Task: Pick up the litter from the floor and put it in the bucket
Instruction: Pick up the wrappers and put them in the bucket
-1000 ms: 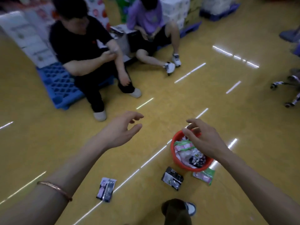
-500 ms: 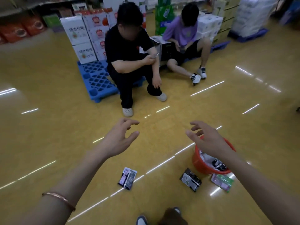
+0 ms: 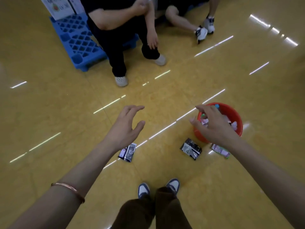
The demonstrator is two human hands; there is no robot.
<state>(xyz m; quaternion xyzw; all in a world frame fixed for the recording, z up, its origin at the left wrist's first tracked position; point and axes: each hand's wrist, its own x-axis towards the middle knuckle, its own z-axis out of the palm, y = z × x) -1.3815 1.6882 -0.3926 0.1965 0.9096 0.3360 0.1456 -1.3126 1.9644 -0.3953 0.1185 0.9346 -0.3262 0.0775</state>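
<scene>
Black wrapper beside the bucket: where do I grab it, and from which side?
Probably pinch the black wrapper by its near-left edge, coming straight down with the right hand. It lies flat on the floor, so nothing can slip under it, and the red bucket stands close on its far-right side.

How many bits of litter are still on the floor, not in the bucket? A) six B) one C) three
C: a purple packet, a black packet and a pink-green packet lie on the floor outside the red bucket.
</scene>
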